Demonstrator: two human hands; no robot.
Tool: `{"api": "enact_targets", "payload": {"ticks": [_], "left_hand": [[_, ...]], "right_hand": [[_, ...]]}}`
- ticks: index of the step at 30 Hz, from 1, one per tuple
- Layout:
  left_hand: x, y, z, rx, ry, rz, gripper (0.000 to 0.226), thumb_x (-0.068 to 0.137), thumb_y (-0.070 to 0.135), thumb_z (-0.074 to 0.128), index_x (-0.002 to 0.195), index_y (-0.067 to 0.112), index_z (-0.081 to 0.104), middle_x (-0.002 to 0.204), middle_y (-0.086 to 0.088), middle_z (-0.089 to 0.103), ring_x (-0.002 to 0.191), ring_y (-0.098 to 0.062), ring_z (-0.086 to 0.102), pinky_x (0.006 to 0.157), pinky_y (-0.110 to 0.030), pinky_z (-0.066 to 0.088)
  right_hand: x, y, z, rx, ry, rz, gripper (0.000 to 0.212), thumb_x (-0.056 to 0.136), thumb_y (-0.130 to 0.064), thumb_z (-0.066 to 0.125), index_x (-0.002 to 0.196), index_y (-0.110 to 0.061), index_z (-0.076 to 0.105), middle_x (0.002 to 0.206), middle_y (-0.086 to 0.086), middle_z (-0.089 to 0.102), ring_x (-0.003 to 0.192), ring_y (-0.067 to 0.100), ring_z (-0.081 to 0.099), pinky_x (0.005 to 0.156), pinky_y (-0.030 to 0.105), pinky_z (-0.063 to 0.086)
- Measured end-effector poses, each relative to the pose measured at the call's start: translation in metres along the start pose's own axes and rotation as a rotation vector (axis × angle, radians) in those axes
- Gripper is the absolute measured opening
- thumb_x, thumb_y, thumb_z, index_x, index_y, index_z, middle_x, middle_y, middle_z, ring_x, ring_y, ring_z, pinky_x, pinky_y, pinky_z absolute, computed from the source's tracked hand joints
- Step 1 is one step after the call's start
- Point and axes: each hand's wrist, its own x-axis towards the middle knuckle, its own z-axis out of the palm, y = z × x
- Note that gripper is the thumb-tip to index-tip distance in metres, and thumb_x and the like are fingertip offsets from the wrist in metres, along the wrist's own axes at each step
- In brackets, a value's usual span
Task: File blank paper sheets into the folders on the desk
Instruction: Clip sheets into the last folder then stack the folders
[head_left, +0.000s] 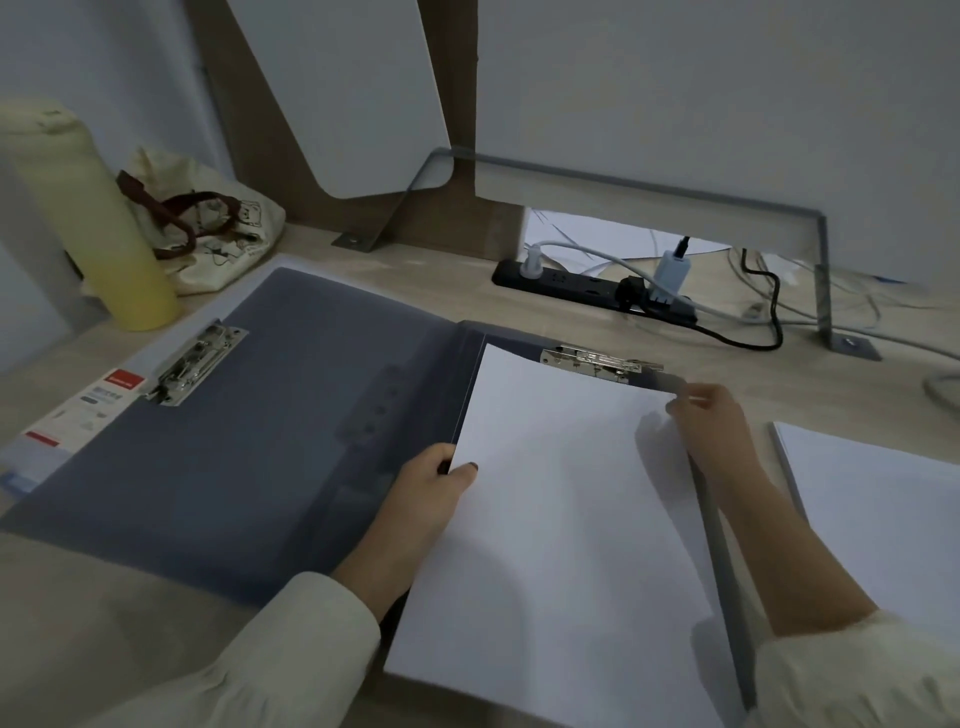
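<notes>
A blue folder (249, 441) lies open on the desk, with a metal clip (195, 364) on its left flap and another metal clip (600, 361) at the top of its right flap. A blank white sheet (561, 519) lies over the right flap, its top edge just below that clip. My left hand (428, 499) pinches the sheet's left edge, thumb on top. My right hand (714, 421) pinches its upper right corner. A stack of blank paper (878, 499) sits at the right.
A yellow bottle (98, 223) and a cloth tote bag (208, 228) stand at the back left. A black power strip (592, 291) with plugs and cables lies behind the folder. A metal bracket (821, 270) rises at the back right.
</notes>
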Motion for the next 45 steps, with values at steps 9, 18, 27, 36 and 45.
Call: {"api": "enact_targets", "payload": {"ticks": [9, 18, 27, 36, 45], "left_hand": [[-0.006, 0.003, 0.0, -0.019, 0.007, 0.005, 0.016, 0.092, 0.018, 0.05, 0.098, 0.008, 0.06, 0.095, -0.012, 0.063, 0.081, -0.021, 0.058, 0.073, -0.032, 0.047], [-0.007, 0.002, 0.001, -0.056, 0.01, -0.016, 0.015, 0.092, 0.018, 0.051, 0.099, 0.011, 0.062, 0.106, -0.015, 0.066, 0.086, -0.023, 0.061, 0.079, -0.036, 0.051], [0.009, 0.004, 0.012, 0.1, 0.051, 0.017, 0.019, 0.094, 0.022, 0.048, 0.092, 0.005, 0.056, 0.078, -0.002, 0.052, 0.065, -0.013, 0.046, 0.057, -0.022, 0.037], [0.006, 0.006, 0.01, 0.946, 0.343, 0.338, 0.027, 0.098, 0.038, 0.037, 0.102, 0.012, 0.045, 0.088, 0.0, 0.06, 0.078, -0.018, 0.057, 0.064, -0.029, 0.041], [0.01, 0.001, 0.008, 0.875, 0.336, 0.329, 0.021, 0.097, 0.035, 0.039, 0.096, 0.014, 0.042, 0.088, 0.002, 0.052, 0.078, -0.013, 0.049, 0.064, -0.027, 0.04]], "right_hand": [[-0.042, 0.015, -0.026, -0.073, -0.179, 0.097, 0.023, 0.089, -0.022, 0.053, 0.074, -0.005, 0.05, 0.067, 0.012, 0.04, 0.056, 0.023, 0.037, 0.056, 0.028, 0.031], [-0.048, 0.022, -0.027, -0.091, -0.131, 0.091, 0.027, 0.088, -0.022, 0.053, 0.068, -0.006, 0.044, 0.068, 0.013, 0.039, 0.062, 0.022, 0.036, 0.06, 0.028, 0.029], [-0.047, 0.029, -0.015, -0.014, -0.075, 0.121, 0.032, 0.085, -0.014, 0.051, 0.06, -0.013, 0.03, 0.058, 0.004, 0.028, 0.058, 0.02, 0.028, 0.057, 0.028, 0.023], [-0.053, 0.035, 0.001, 0.008, 0.103, 0.023, 0.022, 0.09, -0.022, 0.048, 0.072, -0.009, 0.053, 0.068, 0.005, 0.052, 0.066, 0.023, 0.048, 0.059, 0.029, 0.033], [-0.057, 0.036, 0.009, 0.019, 0.178, -0.015, 0.024, 0.09, -0.026, 0.048, 0.104, -0.011, 0.06, 0.086, 0.004, 0.062, 0.082, 0.024, 0.055, 0.069, 0.029, 0.035]]}}
